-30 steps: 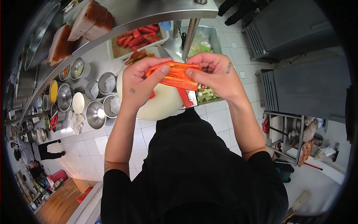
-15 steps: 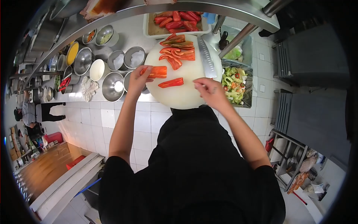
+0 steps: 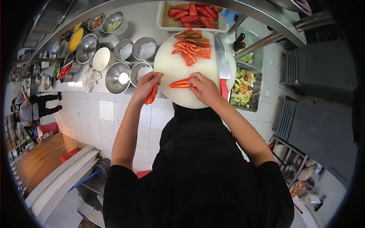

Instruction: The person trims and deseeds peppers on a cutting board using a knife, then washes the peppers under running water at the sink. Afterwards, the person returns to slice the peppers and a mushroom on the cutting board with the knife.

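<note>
My left hand point(image 3: 149, 86) is closed around a red pepper piece point(image 3: 151, 95) that hangs below its fingers, just off the left edge of the round white board point(image 3: 165, 57). On the board, my right hand point(image 3: 201, 86) pinches the right end of another red pepper piece point(image 3: 180, 83), whose hollow inside shows. Several cut pepper pieces point(image 3: 191, 47) lie farther back on the board. To their right lies a wide knife point(image 3: 221, 57) with a red handle, its blade pointing away from me.
Whole red peppers fill a white tray point(image 3: 167, 26) behind the board. Metal bowls point(image 3: 118, 78) stand on the left. A bin of vegetable scraps point(image 3: 242, 88) sits at the right. A metal shelf edge point(image 3: 266, 18) crosses overhead. Far left, people point(image 3: 27, 108) stand.
My right hand has moved left onto the pepper piece on the board and taken hold of it. My left hand has lowered slightly, its pepper piece now pointing downward.
</note>
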Tool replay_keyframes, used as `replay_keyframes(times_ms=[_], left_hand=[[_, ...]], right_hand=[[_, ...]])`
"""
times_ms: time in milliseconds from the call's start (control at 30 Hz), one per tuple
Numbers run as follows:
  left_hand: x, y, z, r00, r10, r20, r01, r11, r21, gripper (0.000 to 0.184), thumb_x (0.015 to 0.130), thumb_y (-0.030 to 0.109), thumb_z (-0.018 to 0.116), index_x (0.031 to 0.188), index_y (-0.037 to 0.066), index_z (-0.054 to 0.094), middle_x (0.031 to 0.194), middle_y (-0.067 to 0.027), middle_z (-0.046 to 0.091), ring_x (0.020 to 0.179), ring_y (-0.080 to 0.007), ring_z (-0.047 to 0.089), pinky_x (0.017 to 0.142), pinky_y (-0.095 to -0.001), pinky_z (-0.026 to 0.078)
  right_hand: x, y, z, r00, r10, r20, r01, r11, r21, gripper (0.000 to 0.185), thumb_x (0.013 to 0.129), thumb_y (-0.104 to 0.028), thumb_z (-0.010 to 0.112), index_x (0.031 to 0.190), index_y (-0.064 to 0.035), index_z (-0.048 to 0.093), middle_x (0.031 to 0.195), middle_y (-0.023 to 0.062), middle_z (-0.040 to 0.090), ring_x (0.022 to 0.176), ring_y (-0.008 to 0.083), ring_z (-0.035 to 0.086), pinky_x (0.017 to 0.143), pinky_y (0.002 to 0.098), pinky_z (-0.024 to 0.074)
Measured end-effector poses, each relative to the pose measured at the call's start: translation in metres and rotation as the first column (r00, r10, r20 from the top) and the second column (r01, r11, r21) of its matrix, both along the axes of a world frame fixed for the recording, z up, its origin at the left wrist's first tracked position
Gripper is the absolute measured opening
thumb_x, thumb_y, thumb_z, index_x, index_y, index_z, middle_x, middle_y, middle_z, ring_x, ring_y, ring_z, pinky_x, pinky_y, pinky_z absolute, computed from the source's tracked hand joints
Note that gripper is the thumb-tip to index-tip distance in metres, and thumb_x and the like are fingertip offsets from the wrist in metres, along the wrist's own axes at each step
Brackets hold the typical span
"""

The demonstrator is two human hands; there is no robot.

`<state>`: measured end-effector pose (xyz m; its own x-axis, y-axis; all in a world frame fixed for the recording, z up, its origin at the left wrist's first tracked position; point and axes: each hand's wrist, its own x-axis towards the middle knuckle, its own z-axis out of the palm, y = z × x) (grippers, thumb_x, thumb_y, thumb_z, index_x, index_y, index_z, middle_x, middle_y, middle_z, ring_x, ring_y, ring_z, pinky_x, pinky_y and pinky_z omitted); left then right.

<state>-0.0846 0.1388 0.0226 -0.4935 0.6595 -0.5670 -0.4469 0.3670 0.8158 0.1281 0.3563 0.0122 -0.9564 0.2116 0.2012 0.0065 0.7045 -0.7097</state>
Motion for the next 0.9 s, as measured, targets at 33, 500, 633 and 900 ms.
replay_keyframes(times_ms=[33, 500, 633, 900], left_hand=[[0.003, 0.002, 0.003, 1.000, -0.005, 0.000, 0.005, 1.000, 0.002, 0.031, 0.106, 0.028, 0.070, 0.123, 0.002, 0.072, 0.092, -0.0031, 0.068, 0.064, -0.0089, 0.059, 0.060, -0.0266, 0.049], [0.037, 0.098, 0.061, 0.927, -0.259, -0.271, 0.327, 0.912, 0.247, 0.036, 0.112, 0.030, 0.062, 0.130, 0.001, 0.071, 0.097, -0.0052, 0.074, 0.056, -0.0087, 0.061, 0.052, -0.0263, 0.050], [0.043, 0.126, 0.090, 0.822, -0.291, -0.490, 0.449, 0.860, 0.243, 0.032, 0.112, 0.026, 0.062, 0.125, -0.001, 0.073, 0.086, -0.0048, 0.072, 0.055, -0.0068, 0.060, 0.052, -0.0267, 0.050], [0.086, 0.166, 0.105, 0.663, -0.150, -0.734, 0.475, 0.842, 0.258, 0.028, 0.112, 0.021, 0.059, 0.130, 0.000, 0.068, 0.092, -0.0062, 0.074, 0.066, -0.0079, 0.063, 0.058, -0.0271, 0.051]], right_hand=[[0.000, 0.000, 0.000, 1.000, -0.005, 0.000, 0.005, 1.000, 0.002, 0.019, 0.091, -0.007, 0.080, 0.102, -0.0063, 0.065, 0.118, 0.0082, 0.065, 0.090, 0.0312, 0.073, 0.077, 0.0409, 0.0582], [0.011, 0.019, 0.090, 0.964, -0.245, -0.106, 0.206, 0.936, -0.286, 0.030, 0.092, -0.004, 0.080, 0.121, -0.0107, 0.079, 0.125, 0.0107, 0.067, 0.103, 0.0246, 0.072, 0.086, 0.0347, 0.0580], [0.016, 0.040, 0.128, 0.946, -0.296, -0.128, 0.283, 0.952, -0.113, 0.020, 0.094, -0.011, 0.078, 0.114, -0.0114, 0.081, 0.124, 0.0107, 0.069, 0.100, 0.0300, 0.073, 0.086, 0.0373, 0.0590], [0.047, 0.074, 0.143, 0.951, -0.256, -0.175, 0.266, 0.964, 0.033, 0.012, 0.086, -0.007, 0.080, 0.097, -0.0065, 0.075, 0.121, 0.0135, 0.067, 0.098, 0.0333, 0.072, 0.080, 0.0406, 0.0579]])
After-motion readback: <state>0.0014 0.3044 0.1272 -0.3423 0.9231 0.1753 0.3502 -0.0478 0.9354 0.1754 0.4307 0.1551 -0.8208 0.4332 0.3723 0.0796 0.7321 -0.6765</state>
